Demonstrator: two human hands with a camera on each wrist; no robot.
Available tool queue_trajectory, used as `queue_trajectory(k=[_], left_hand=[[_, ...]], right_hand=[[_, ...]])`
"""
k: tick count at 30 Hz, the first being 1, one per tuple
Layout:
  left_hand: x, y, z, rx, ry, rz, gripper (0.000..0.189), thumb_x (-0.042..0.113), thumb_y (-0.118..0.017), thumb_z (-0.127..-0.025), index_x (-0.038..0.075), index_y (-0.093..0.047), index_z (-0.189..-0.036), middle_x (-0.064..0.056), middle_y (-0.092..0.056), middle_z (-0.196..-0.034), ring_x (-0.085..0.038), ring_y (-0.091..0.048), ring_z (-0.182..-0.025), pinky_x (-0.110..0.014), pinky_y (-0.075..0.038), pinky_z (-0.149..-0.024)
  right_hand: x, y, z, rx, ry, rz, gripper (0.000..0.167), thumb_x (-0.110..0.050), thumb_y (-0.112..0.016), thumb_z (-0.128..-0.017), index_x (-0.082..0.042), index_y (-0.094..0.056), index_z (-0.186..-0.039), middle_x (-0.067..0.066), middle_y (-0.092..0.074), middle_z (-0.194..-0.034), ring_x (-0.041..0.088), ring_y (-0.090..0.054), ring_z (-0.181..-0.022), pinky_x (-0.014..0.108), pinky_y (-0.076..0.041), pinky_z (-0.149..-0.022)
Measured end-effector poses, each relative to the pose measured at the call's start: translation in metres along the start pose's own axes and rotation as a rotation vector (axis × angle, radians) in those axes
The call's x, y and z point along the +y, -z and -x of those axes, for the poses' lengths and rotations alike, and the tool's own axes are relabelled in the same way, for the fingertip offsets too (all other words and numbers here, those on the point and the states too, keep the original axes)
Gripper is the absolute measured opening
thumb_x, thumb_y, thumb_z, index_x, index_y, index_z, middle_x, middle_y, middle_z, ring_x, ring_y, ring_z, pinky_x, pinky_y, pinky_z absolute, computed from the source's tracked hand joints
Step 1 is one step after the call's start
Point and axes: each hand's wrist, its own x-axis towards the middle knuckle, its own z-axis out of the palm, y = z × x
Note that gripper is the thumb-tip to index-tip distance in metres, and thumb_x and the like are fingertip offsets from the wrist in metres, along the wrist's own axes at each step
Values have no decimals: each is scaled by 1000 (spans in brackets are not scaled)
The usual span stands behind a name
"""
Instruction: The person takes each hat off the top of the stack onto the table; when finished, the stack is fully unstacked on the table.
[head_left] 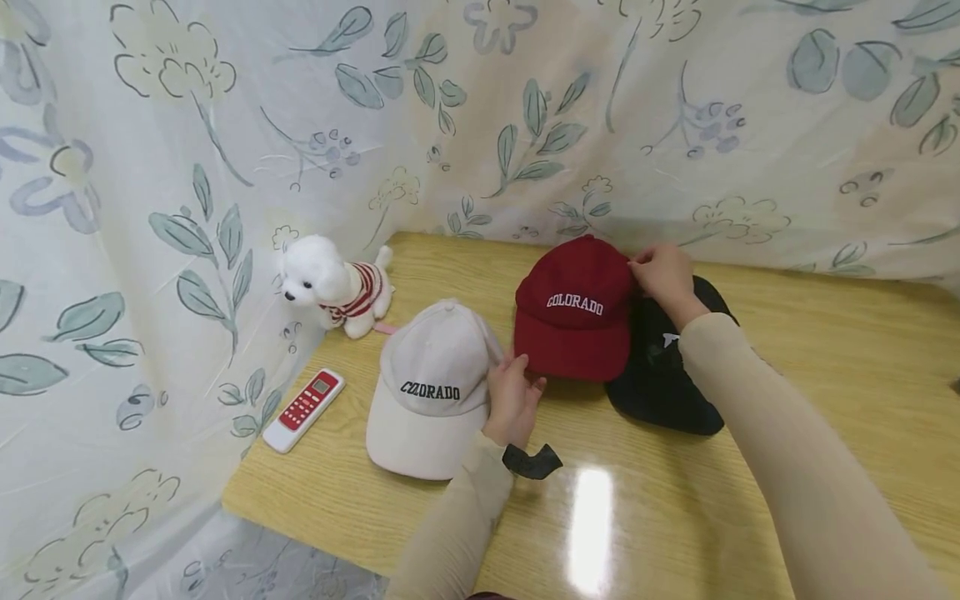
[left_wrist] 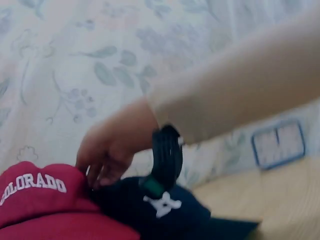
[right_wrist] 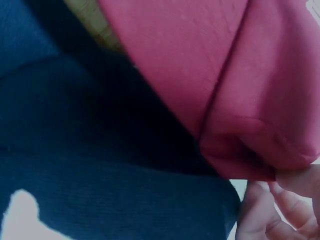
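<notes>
A dark red cap [head_left: 573,308] with white COLORADO lettering sits on the table in the head view, brim toward me. My right hand [head_left: 666,279] pinches its right rear edge; in the right wrist view, fingers [right_wrist: 295,212] meet the red fabric. My left hand [head_left: 513,402] is at the brim's left front corner, fingertips appearing to touch it, palm over the gap beside the white cap [head_left: 431,383]. A black cap [head_left: 652,375] with a white emblem lies right of the red one, partly hidden by my right forearm.
A white plush dog [head_left: 322,279] in a striped sweater sits at the table's back left. A red and white remote control [head_left: 303,410] lies near the left edge. Floral fabric [head_left: 450,108] hangs behind. In the left wrist view, a square blue-framed object [left_wrist: 278,145] stands right.
</notes>
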Motion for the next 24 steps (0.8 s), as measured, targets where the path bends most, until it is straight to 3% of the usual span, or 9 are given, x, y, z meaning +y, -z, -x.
queue_trajectory(k=[5,9,15,19,24], left_hand=[[-6,1,-2,13,101,245,23,5,-34,-97,2,-38,-119,-5,-42,-110,-17,-43,-96,-26,-39,-75],[-7,3,-2,0,138,308,37,3,-32,-96,1,-30,-134,-10,-37,-128,-23,-36,-120,-34,-32,-99],[-2,5,5,-25,167,120,48,-1,-32,-91,-3,-25,-138,-18,-28,-140,-32,-25,-131,-47,-18,-109],[5,4,10,-29,198,-7,53,2,-35,-87,-7,-18,-137,-22,-20,-142,-36,-13,-134,-52,-8,-109],[10,1,14,-80,209,-58,53,4,-41,-86,-6,-22,-134,-18,-25,-140,-31,-20,-131,-56,0,-107]], right_hand=[[1,-4,-1,8,-6,139,25,-18,-56,-87,3,-69,-85,16,-62,-75,25,-51,-63,31,-38,-46],[1,-8,-2,-33,-15,218,22,-15,-55,-86,-1,-68,-76,12,-59,-71,27,-50,-66,34,-39,-45],[-3,-12,-2,-55,-7,330,23,-11,-52,-83,-6,-59,-62,9,-50,-63,27,-46,-60,38,-36,-44],[-6,-13,-1,-79,-25,368,21,-11,-51,-84,-5,-62,-67,12,-55,-70,30,-49,-63,41,-39,-47],[-8,-12,0,-98,-33,375,22,-12,-50,-84,-5,-61,-67,12,-55,-69,30,-49,-64,41,-39,-49]])
